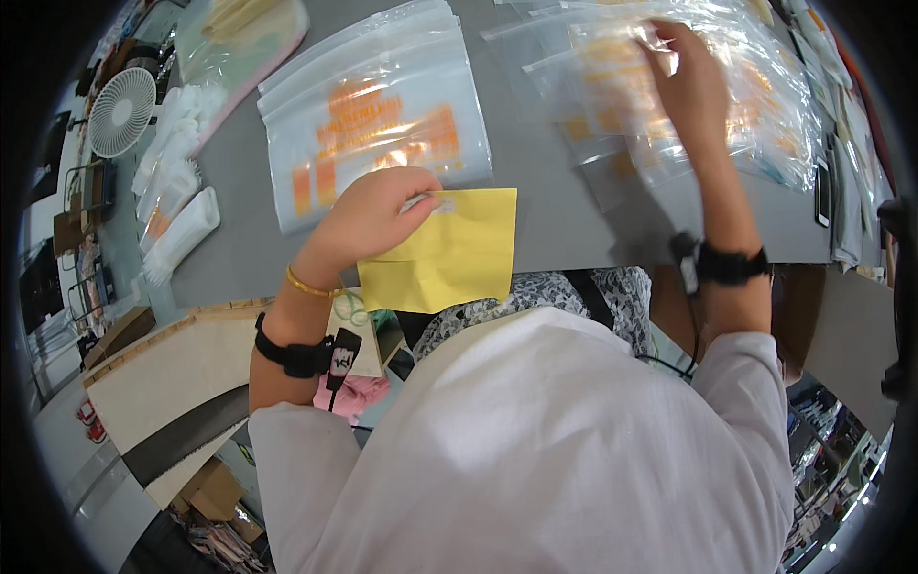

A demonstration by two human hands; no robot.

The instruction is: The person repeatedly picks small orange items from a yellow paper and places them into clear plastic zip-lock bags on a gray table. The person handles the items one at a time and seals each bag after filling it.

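My left hand (378, 212) is closed on the upper left part of a yellow paper sheet (454, 253), which hangs over the near table edge. Close to its thumb and fingertips is a small pale label (447, 205) on the sheet. Beyond that hand lies a neat stack of clear plastic bags (378, 120) with orange print. At the far right my right hand (693, 91) has its thumb and fingers bent together at the edge of a clear plastic bag (612, 96), partly blurred, over a loose pile of similar bags (765, 120).
The grey table (545, 210) spans the front. At its left are crumpled white plastic packs (182, 215), a bag with pale contents (239, 48) and a white fan (122, 112). A dark phone-like object (822, 191) lies at the right edge. A cardboard box (846, 335) stands below, right.
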